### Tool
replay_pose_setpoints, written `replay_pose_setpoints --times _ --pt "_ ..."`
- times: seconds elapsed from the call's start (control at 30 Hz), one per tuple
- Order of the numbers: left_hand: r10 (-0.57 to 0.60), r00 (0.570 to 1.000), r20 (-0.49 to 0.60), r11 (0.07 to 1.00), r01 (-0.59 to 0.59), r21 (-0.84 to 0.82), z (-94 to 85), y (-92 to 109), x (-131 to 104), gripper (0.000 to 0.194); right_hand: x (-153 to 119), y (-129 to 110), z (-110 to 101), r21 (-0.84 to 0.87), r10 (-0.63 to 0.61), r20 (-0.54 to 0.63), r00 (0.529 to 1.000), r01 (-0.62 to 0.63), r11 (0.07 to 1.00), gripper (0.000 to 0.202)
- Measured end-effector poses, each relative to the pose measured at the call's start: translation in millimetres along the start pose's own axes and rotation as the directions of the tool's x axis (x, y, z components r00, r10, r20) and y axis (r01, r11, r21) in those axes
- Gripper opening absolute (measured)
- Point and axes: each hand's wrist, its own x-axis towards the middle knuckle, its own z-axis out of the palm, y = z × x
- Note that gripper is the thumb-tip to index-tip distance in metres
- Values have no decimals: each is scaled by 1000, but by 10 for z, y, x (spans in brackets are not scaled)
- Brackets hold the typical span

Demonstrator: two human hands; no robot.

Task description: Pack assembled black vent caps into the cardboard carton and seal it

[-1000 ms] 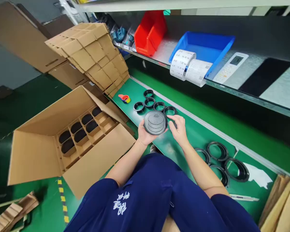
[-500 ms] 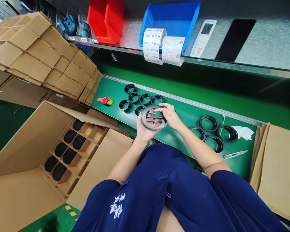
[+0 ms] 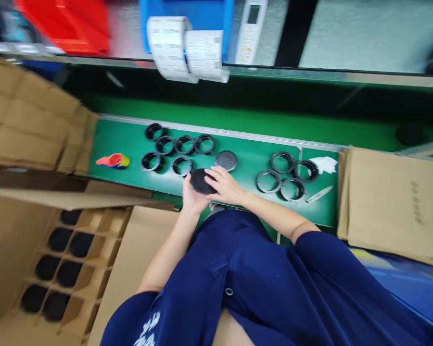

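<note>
Bright, even light is spread over the long, smooth green worktop, and a soft pale sheen is given back near its front edge. Deep shadow is cast beneath the grey metal shelf. Toward the top and sides, blur is seen: the red plastic bin is smeared and stretched, the stacked brown cardboard dividers are softened, and the print on the white paper label rolls is made unreadable. The flat, round black disc is rendered more crisply, though little surface detail is shown.
</note>
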Motion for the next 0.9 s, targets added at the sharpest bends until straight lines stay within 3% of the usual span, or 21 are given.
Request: replay_pose_setpoints --times 0.1,0.2,0.3,0.4,0.5,0.57,0.73,0.9 --pt "-173 985 -24 979 174 108 -51 -149 124 47 -159 140 66 58 86 80 993 -91 994 93" --pt "-340 940 18 918 328 224 -34 -324 169 53 -398 295 36 161 220 76 973 -230 960 106" --pt "-421 903 83 865 372 337 23 -459 196 53 -674 441 -33 224 381 38 924 -379 898 107" --pt "-461 880 118 834 384 396 85 -534 263 53 -928 605 -151 98 486 -15 874 -483 870 108" --pt "-450 888 92 825 374 424 90 -540 321 48 -1163 798 -316 -170 599 -210 773 -632 756 110" --pt "-415 908 58 828 350 439 30 -501 330 43 -1315 938 -398 -310 638 -274 719 -694 649 111" --pt "-321 941 -109 835 335 437 -285 -341 269 34 -1525 1213 -278 -449 685 -211 697 -692 566 116" --pt "-250 942 -222 864 321 388 -511 -274 203 28 -1262 1282 -9 -478 644 -190 741 -643 598 117"
